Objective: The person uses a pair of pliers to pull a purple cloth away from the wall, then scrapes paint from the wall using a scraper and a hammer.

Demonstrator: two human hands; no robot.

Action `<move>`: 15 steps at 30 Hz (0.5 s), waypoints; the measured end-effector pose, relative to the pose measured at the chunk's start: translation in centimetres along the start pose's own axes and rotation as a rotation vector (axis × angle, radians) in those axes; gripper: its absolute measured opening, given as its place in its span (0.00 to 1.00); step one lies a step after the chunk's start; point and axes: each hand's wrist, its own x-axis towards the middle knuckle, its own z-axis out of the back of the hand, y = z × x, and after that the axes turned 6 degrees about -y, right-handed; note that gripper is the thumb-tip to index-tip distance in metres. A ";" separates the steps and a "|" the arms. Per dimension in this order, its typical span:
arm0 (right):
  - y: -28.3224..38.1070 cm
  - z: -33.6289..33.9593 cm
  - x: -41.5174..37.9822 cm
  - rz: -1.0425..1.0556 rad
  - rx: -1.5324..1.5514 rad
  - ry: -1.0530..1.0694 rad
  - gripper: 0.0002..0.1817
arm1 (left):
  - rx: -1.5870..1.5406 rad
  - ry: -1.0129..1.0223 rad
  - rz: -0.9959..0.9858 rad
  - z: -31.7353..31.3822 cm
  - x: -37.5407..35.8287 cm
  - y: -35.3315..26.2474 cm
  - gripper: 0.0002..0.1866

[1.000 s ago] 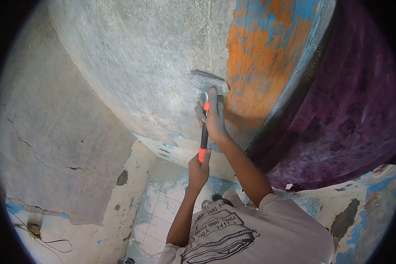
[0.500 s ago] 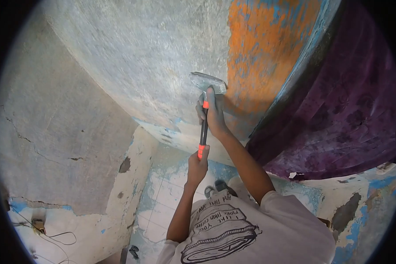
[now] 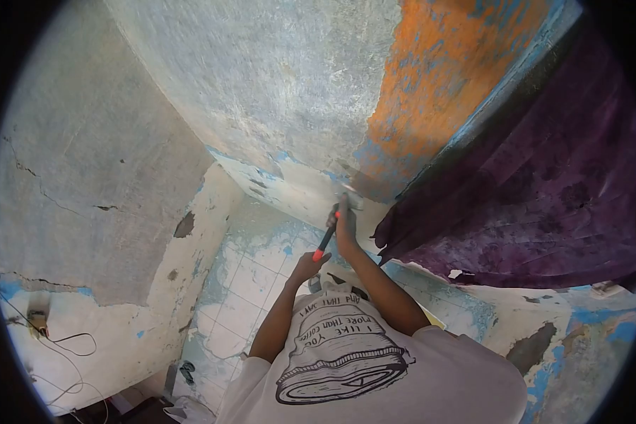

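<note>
A long-handled scraper (image 3: 327,242), black with orange-red grip parts, runs diagonally up from my body. My left hand (image 3: 309,267) is closed round its lower end. Higher up, my right hand (image 3: 343,220) grips the handle just below the blade. The scraper's blade (image 3: 355,201) is blurred and lies close to the lower part of the wall (image 3: 283,92), near the border between grey plaster and the pale strip beneath. Beside it, an area of orange paint (image 3: 431,106) with blue patches covers the wall's right part.
A dark purple curtain (image 3: 530,205) hangs at the right. On the left, a cracked grey wall (image 3: 85,162) meets the worked wall in a corner. An electrical box (image 3: 37,321) with loose wires (image 3: 74,346) is low on it. White dusty floor tiles (image 3: 244,283) spread below.
Both hands and the scraper have moved down the wall, bringing the blade from the grey area to near the pale lower strip. The view has shifted too, showing more of my shirt.
</note>
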 end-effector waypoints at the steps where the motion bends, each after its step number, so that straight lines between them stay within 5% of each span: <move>1: 0.2 0.2 0.3 -0.014 0.044 -0.175 0.27 | -0.005 -0.007 -0.045 0.0 -0.1 -0.4 0.28; 15: 7.1 0.7 2.9 0.218 0.087 -0.001 0.21 | -0.067 0.020 -0.124 -1.5 2.3 -6.3 0.30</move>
